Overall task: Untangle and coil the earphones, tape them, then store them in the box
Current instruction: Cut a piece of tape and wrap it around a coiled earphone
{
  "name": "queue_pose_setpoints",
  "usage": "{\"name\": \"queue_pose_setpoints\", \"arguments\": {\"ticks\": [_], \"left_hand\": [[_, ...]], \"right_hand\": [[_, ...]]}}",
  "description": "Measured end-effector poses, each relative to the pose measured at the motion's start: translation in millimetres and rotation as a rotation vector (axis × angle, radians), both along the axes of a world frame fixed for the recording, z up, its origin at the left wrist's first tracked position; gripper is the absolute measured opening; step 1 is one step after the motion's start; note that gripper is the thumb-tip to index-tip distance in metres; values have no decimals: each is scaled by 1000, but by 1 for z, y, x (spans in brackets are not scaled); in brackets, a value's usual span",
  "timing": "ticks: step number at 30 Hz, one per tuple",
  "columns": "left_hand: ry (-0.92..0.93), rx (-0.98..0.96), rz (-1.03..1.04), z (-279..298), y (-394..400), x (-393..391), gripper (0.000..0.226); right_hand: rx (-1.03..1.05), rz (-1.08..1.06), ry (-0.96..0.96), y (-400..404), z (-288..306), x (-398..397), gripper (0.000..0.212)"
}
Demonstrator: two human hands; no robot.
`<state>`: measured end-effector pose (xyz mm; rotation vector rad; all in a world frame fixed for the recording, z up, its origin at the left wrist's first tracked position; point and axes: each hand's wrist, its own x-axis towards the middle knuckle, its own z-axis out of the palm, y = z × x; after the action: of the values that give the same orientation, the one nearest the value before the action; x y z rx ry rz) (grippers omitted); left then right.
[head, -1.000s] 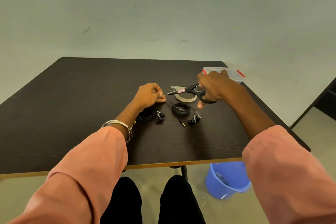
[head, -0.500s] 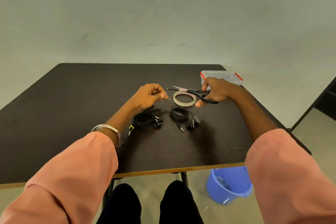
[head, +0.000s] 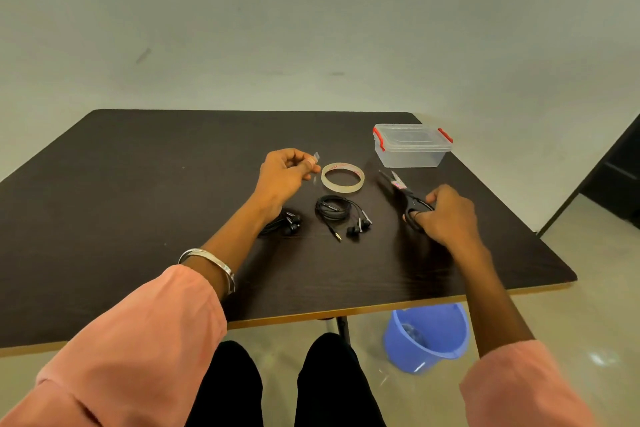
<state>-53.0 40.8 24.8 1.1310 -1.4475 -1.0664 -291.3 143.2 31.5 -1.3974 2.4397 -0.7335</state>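
Blue bucket (head: 427, 336) sits lower right, below the table (head: 138, 184). Left hand (head: 285, 173) pinches a tape piece (head: 316, 157); right hand (head: 446, 215), now lower in frame, grips the scissors (head: 403, 192).

A bare, plain workroom rather than a home: a dark wood-grain table (head: 138, 204) with a pale edge strip stands against a blank, scuffed grey-green wall (head: 311, 28), with a blue plastic bucket (head: 429, 336) on the smooth pale floor (head: 571, 315) beneath

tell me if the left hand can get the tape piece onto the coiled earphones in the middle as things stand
Probably yes. The left hand pinches a small tape piece just beyond the coiled earphones, which lie uncovered on the table. The right hand, holding the scissors, is off to the side.
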Motion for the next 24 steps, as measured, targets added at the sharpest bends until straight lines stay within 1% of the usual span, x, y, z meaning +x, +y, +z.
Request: {"name": "queue_pose_setpoints", "arguments": {"ticks": [6,8,10,12,14,16,18,20,21,22,24], "left_hand": [[16,22,-52,2,7,1,9],[26,27,-59,1,9,1,10],[34,30,-64,2,12,2,11],[44,35,-71,3,14,2,12],[50,41,-77,4,16,2,14],[53,40,-86,6,20,2,15],[55,32,-94,8,22,3,15],[50,17,-99,9,23,5,14],[47,9,-102,10,24,6,13],[45,-1,-103,11,23,8,13],[45,-19,-107,12,23,10,13]], "right_hand": [[216,-31,221,12,-4,-1,45],[276,-42,277,16,2,1,41],[233,-30,322,17,12,6,31],[41,51,293,12,20,16,21],[-192,193,158,4,24,32,15],[-327,295,-64,-7,25,52,14],[-344,360,-359,-20,26,70,16],[-328,395,-668,-32,24,84,25],[-334,399,-783,-37,24,90,31],[-348,398,-860,-42,23,96,35],[-386,384,-930,-48,22,105,38]]}}
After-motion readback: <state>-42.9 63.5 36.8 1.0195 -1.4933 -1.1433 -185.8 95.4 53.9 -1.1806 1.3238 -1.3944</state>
